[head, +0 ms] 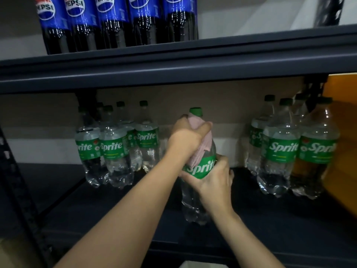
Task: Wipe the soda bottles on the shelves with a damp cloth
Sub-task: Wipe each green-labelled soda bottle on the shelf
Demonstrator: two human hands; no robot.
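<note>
1. Far left: dark rack upright [21, 200], slanting across the frame edge. Lower shelf [108, 207] dark, with bare deck showing in front of the bottles.
2. Left group of Sprite bottles [114, 149] upright near the back of the lower shelf, packed touching. Unclear from the surfaces whether wiped yet.
3. Upper shelf [173, 62] overhead, carrying a row of Pepsi bottles [116, 22]. Front lip hung just above the cap of the held bottle, so little headroom for lifting straight up.
4. Left hand [185, 134] curled over the shoulder and neck, fingers [204, 126] wrapped round a pink cloth [201, 149] and pressing it on the plastic. Cloth tail draped down to the label's top edge.
5. Held Sprite bottle [201, 167] centre, forward of both groups, long axis near vertical, top tipped slightly away. Base close to the shelf deck; contact not discernible.
6. Right hand [214, 182] clamped round the label band from the right and below, steadying. Left hand therefore nearer the unwiped run: label and lower body lay straight down from the cloth.
7. Likely next: cloth stroke down the long axis, right-hand grip shifting clear of it.
8. Right group of Sprite bottles [280, 151] upright, well apart from the held one. Open gap either side, so room to rotate.
9. Far right: orange panel [342, 132] closing off that end.
</note>
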